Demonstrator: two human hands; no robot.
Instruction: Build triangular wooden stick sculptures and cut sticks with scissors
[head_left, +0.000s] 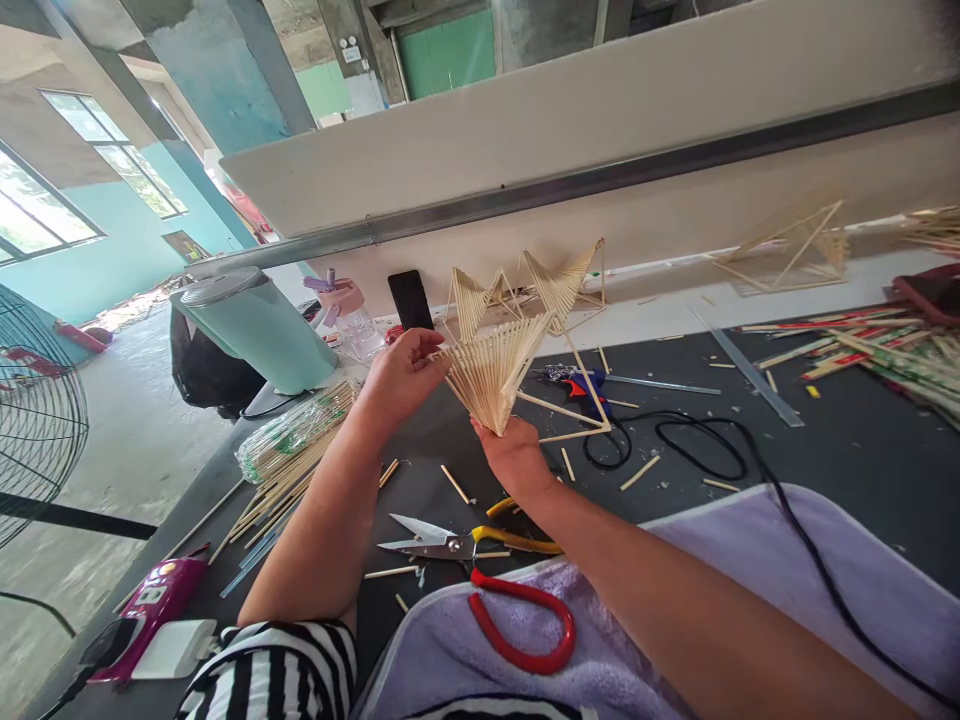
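Note:
A fan-shaped model made of thin wooden sticks (491,365) is held up above the dark table. My right hand (514,455) grips its narrow lower end, fingers closed round it. At its upper left edge, my left hand (412,370) is closed, with thumb and fingertips pinched against the stick ends. A triangular frame of sticks extends from the model to the right. Behind it stands a similar stick model (559,285) on the white ledge. Below my hands lie scissors (450,545) with open blades and a glue gun (589,390) rests to the right.
Loose sticks and a plastic-wrapped bundle (300,430) lie at left, near a purple power strip (161,600). A red-handled tool (525,625) rests on the purple towel (810,560). A phone (410,298), bottle (349,320) and teal bin (262,325) stand behind. A black cord (780,500) crosses right.

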